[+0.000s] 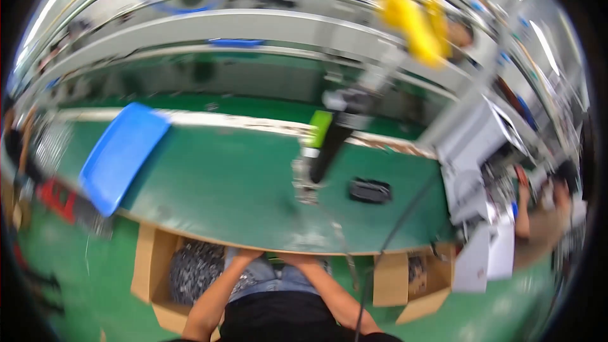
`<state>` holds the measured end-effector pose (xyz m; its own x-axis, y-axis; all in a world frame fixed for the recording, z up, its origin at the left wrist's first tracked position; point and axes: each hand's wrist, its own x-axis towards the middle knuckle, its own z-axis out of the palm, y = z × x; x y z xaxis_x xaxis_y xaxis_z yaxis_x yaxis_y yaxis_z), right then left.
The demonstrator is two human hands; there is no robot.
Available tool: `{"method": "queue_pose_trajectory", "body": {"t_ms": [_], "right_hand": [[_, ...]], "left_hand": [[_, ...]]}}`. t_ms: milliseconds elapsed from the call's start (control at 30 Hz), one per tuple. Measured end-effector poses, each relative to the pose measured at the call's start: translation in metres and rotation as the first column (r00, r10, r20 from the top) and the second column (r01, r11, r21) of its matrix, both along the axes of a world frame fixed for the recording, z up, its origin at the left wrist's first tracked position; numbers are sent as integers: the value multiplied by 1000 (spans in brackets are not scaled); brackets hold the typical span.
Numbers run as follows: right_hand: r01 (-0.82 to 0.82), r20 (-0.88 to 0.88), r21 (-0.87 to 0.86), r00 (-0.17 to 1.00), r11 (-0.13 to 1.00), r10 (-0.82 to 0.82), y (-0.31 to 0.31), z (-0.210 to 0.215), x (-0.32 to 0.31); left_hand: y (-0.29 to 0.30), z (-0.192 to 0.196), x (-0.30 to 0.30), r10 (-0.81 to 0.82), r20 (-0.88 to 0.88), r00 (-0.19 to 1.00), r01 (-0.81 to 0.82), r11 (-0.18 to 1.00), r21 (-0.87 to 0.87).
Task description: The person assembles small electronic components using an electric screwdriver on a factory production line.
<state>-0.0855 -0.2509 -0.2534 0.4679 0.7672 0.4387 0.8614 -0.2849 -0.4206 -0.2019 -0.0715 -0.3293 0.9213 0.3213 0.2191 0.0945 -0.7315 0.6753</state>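
Note:
At the front edge of the green workbench [209, 183], my left hand [246, 254] and my right hand [299, 258] are close together in front of my lap. Their fingers are hidden under the bench edge, so whether they hold anything does not show. Above the bench hangs a blurred dark tool [332, 145] with a bright green part, over a small metal fixture [306, 183]. A black rectangular piece [370, 190] lies on the bench right of it.
A blue tray [123, 155] lies on the bench's left. Below stand an open carton [144, 263] of small dark metal parts and another carton [391, 282] on the right. A dark cable [405, 215] crosses the right side. At far right a person [538, 228] works beside white boxes [472, 145].

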Motion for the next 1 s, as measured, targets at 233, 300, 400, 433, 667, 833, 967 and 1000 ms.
{"method": "queue_pose_trajectory", "body": {"t_ms": [233, 300, 400, 433, 667, 833, 967, 1000], "right_hand": [[-22, -568, 135, 818, 991, 96, -2, 61, -83], [62, -772, 134, 632, 989, 65, -2, 72, -92], [-8, -728, 211, 666, 978, 162, -9, 94, -90], [-92, -755, 197, 621, 976, 210, -11, 110, -92], [-510, -785, 530, 7, 677, 619, -22, 165, -77], [-498, -756, 651, -496, 572, 428, -39, 195, -64], [-498, -632, 748, -736, 439, 243, -41, 218, -51], [-578, -669, 743, -623, 339, 405, -37, 217, -51]], "left_hand": [[-69, 132, -16, -88, 172, 981, 137, -312, -940], [-76, 142, -23, -116, 139, 983, 117, -183, -976], [-84, 154, -30, -154, 122, 981, 123, -3, -992], [-84, 162, -36, -147, 116, 982, 127, 66, -990], [-30, 236, -50, -781, 214, 586, 263, -66, -962], [-26, 243, -26, -809, 197, 554, 231, -78, -970], [-22, 260, -21, -820, 179, 544, 222, -66, -973], [-21, 263, -19, -824, 176, 539, 219, -65, -973]]}}
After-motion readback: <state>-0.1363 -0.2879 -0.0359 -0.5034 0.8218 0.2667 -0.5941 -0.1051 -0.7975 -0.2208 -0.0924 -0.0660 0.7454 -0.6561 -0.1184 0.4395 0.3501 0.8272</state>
